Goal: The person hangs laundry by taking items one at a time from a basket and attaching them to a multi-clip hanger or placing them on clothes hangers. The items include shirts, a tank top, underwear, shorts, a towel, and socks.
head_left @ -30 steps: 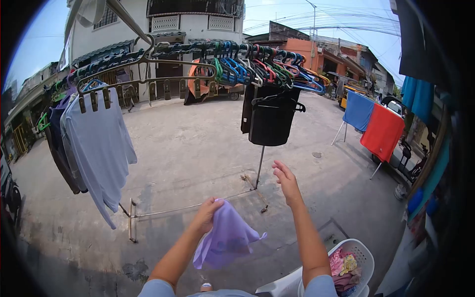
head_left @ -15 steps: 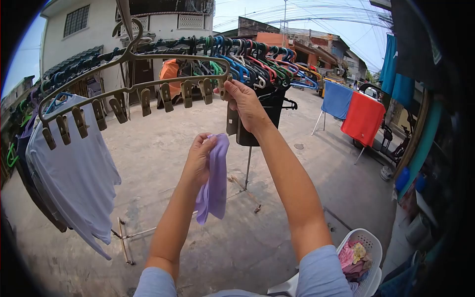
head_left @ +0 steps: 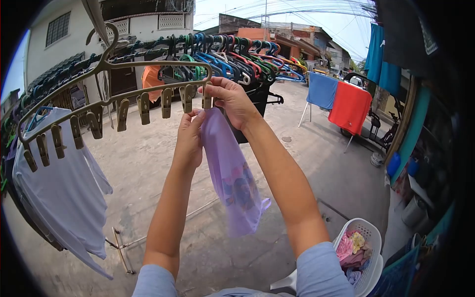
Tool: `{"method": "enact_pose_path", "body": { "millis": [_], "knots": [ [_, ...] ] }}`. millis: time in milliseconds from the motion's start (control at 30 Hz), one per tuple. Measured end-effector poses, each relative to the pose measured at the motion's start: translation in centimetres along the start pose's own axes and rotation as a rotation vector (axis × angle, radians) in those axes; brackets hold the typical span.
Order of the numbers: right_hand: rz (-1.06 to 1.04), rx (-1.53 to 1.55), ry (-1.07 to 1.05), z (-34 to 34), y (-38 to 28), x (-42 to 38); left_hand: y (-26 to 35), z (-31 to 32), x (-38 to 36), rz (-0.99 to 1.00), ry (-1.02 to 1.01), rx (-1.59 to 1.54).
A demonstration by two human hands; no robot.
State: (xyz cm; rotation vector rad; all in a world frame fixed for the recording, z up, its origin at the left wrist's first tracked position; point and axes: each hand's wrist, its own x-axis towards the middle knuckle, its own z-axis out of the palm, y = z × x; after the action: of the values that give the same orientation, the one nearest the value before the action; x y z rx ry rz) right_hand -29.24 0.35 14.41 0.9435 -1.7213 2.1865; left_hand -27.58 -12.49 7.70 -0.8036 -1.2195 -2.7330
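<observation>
In front of me hangs a brown clip hanger (head_left: 148,91) with a row of clothespins along its lower bar. My right hand (head_left: 232,101) pinches the clothespin (head_left: 206,95) at the hanger's right end. Just below it, my left hand (head_left: 190,136) grips the top edge of a light purple garment (head_left: 230,173), right at the clothespin's jaws. The garment hangs down, with a printed picture on its lower part and a small loop at its bottom corner. The neighbouring clothespins (head_left: 144,108) hold nothing.
Many coloured hangers (head_left: 232,57) crowd a rail behind. White clothing (head_left: 64,168) hangs at the left. A white laundry basket (head_left: 373,242) with clothes stands at lower right. Blue (head_left: 322,90) and red towels (head_left: 350,107) hang on a rack farther off.
My left hand has risen with the purple garment to the end clothespin, and the garment now hangs spread out longer. My view has shifted slightly, placing the hanger farther left and lower.
</observation>
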Motion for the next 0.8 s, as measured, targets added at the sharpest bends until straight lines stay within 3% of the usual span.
{"method": "enact_pose_path", "body": {
  "millis": [233,267,367,400,433,467,500,533,600,700,767,800],
  "knots": [
    [-0.034,-0.002,-0.007,1.1,0.1,-0.9,0.6,-0.2,-0.4,0.004,0.004,-0.072],
    [-0.038,0.082,-0.021,1.1,1.1,-0.7,0.4,-1.4,0.3,0.054,-0.077,-0.091],
    [-0.138,0.097,-0.028,1.5,2.8,-0.8,0.7,-1.9,0.4,0.007,-0.039,-0.088],
    [-0.211,0.005,-0.021,1.6,3.6,-1.7,0.2,-4.4,1.7,-0.001,-0.145,-0.074],
    [-0.339,-0.288,0.095,2.0,3.6,-3.7,0.6,-5.5,1.4,-0.038,-0.316,0.127],
    [-0.292,-0.532,0.222,2.2,4.2,-5.9,0.5,-5.0,0.5,0.009,-0.102,0.192],
    [-0.267,-0.569,0.225,2.3,4.4,-8.9,0.2,-5.1,-0.7,0.03,-0.071,0.278],
    [-0.4,-0.649,0.356,2.2,7.5,-11.0,-0.7,-10.3,0.2,0.219,-0.07,0.672],
    [-0.281,-0.679,0.252,0.4,8.9,-18.2,-2.0,-13.6,-0.4,0.14,0.141,0.749],
    [-0.139,-0.851,0.288,-3.5,12.4,-29.9,-5.0,-16.5,-5.4,0.014,0.161,0.917],
    [0.23,-0.817,0.365,-6.6,10.5,-37.9,-6.9,-20.1,-8.1,-0.188,0.135,1.002],
    [0.276,-0.865,0.421,-9.0,10.4,-41.9,-7.6,-21.5,-9.8,-0.299,0.133,1.033]
  ]
}}
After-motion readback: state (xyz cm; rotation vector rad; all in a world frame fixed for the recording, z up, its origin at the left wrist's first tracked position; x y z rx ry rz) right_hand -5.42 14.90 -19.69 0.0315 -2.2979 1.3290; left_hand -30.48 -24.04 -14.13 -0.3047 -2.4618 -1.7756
